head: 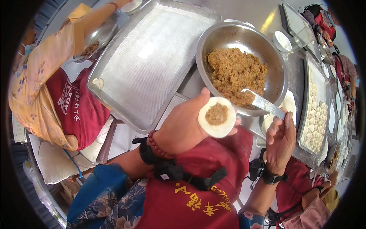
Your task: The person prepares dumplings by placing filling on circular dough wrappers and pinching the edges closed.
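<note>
A round dumpling wrapper (204,122) lies across the fingers of my left hand (183,127), which holds it face up. A patch of minced filling (216,114) sits at the wrapper's middle. My right hand (281,140) grips the end of a flat filling spatula (267,105). The spatula's far tip rests at the near side of a mound of minced filling (236,68), inside a large steel bowl (276,68). Partly hidden behind the bowl and my right hand are pale dough wrappers (290,104).
Left of the bowl is a metal tray (145,71) with one dumpling (98,83) in its near-left corner. Another tray (301,137) at right holds rows of dumplings (314,126). A small white bowl (282,41) stands beyond. A co-worker's sleeve (43,65) is at left; other people sit at right.
</note>
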The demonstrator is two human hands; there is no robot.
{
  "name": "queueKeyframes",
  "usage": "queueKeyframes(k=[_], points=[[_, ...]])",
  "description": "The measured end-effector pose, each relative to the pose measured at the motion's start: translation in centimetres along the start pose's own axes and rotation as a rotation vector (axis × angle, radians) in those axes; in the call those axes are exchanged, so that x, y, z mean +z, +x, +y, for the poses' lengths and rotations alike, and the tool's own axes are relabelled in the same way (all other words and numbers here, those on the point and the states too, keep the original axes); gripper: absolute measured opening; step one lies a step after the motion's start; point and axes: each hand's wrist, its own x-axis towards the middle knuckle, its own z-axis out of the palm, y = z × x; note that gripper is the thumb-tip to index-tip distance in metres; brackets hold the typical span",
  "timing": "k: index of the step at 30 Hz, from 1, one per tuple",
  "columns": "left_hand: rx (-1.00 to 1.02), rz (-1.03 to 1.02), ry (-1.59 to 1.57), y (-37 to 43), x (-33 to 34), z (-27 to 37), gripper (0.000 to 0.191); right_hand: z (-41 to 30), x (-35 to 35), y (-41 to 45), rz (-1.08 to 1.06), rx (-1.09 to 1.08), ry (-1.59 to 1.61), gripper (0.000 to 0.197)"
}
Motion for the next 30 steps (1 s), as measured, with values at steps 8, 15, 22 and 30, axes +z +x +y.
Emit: queueKeyframes(k=[8, 15, 22, 30], points=[[0.216, -0.071, 0.17, 1.2, 1.6, 0.1, 0.064, 1.0, 0.7, -3.7, -0.039, -0.237, -0.189, 0.045], [0.195, -0.055, -0.152, 1.7, 1.6, 0.1, 0.067, 2.6, -0.1, -6.0, -0.248, -0.686, -0.769, 0.028], [0.231, -0.003, -0.019, 1.5, 2.2, 0.3, 0.067, 1.4, 0.8, -7.1, -0.356, -0.809, -1.031, 0.032], [0.328, -0.093, 0.472, 1.6, 2.0, 0.1, 0.065, 1.8, 0.4, -6.8, -0.192, -0.821, -0.892, 0.021]])
